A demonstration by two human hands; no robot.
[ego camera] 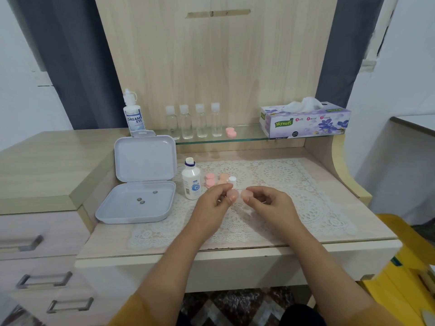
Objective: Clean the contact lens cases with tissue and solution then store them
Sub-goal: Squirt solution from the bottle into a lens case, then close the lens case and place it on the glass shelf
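Evidently early: both hands' fingers pinch one pale pink lens case (pixel 237 196) over the bench (pixel 329 231), left hand (pixel 213 203), right hand (pixel 268 203), tissue box (pixel 306 122) untouched, storage box (pixel 138 203) holding no cases.

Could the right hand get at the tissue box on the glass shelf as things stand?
Probably yes. The tissue box sits exposed on the right of the glass shelf, tissue poking out, nothing in front. But the right hand holds a pink case piece.

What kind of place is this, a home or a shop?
Probably a home, at a dressing table in a bedroom. It has a lace mat, a glass shelf with a tissue box, drawers beside it, and curtains behind.
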